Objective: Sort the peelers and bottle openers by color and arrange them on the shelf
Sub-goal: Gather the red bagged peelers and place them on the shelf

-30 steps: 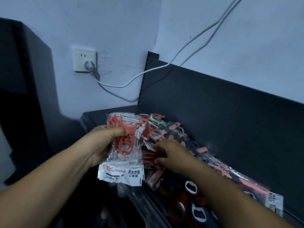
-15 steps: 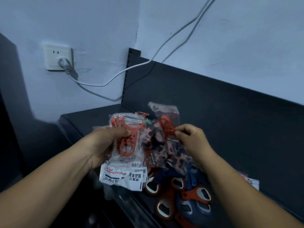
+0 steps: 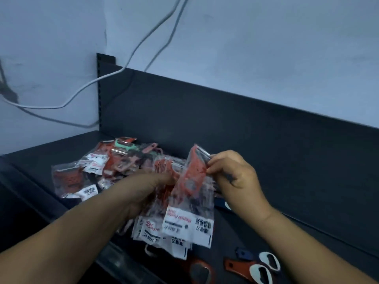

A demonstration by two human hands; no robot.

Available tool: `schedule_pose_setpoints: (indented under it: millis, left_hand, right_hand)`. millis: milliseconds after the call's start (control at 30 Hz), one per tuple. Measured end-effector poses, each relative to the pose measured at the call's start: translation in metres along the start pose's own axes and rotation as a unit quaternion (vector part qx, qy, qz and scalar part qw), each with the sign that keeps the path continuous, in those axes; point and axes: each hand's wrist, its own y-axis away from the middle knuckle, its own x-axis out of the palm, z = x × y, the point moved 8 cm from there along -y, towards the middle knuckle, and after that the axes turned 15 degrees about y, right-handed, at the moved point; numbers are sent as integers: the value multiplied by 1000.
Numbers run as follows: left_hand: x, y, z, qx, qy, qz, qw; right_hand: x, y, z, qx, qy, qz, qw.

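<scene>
the right hand (image 3: 231, 177) pinches the top of a bagged red peeler (image 3: 192, 177) between thumb and fingertips, holding it against the bundle of bagged red peelers (image 3: 147, 228) that the left hand (image 3: 143, 191) grips from the side, fingers curled round the packets. both hang just above the shelf (image 3: 41, 158), near the middle of its front edge. judging by this, the reds are being gathered and the sorting is only partway. a mixed pile of packets (image 3: 110, 167) (red, pink and a mint-green one show through the plastic) lies unsorted toward the shelf's back left corner. loose bottle openers (image 3: 248, 267), orange and dark blue, lie scattered along the front edge at the right. no colour group looks laid out in a row yet, so the arranging is all left to do.
</scene>
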Motion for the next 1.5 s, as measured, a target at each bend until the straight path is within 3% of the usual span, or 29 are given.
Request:
schedule_pose_setpoints:
  millis: [333, 567, 733, 800, 867, 967, 1067, 1133, 1267, 1400, 1500]
  left_hand:
    - [83, 1, 37, -54, 15, 98, 994]
    - [122, 5, 49, -20, -11, 119, 993]
    - [143, 6, 53, 41, -24, 74, 996]
    - [151, 6, 49, 92, -102, 63, 988]
    - [164, 11, 41, 158, -257, 53, 952]
    - [205, 30, 33, 229, -450, 92, 858]
    - [261, 49, 43, 280, -563, 155, 762]
    - [297, 56, 62, 295, -599, 198, 718]
    - [352, 57, 112, 274, -602, 278, 697]
    - [370, 45, 158, 244, -631, 298, 674]
    - [366, 27, 182, 196, -699, 270, 633]
  right_hand:
    - [-25, 50, -27, -16, 115, 50, 992]
    - [-48, 71, -38, -15, 162, 63, 985]
    - [-72, 91, -61, 111, 72, 57, 990]
    - [-87, 99, -73, 193, -1, 35, 981]
    - [-106, 106, -84, 262, -80, 17, 961]
    - [-133, 122, -100, 317, -175, 40, 931]
    - [-156, 151, -112, 367, -250, 70, 893]
    - [-172, 175, -119, 423, -299, 41, 854]
    - [-197, 219, -129, 530, -301, -9, 793]
    - [-194, 257, -136, 596, -281, 23, 751]
    - [-186, 275, -138, 597, -267, 44, 756]
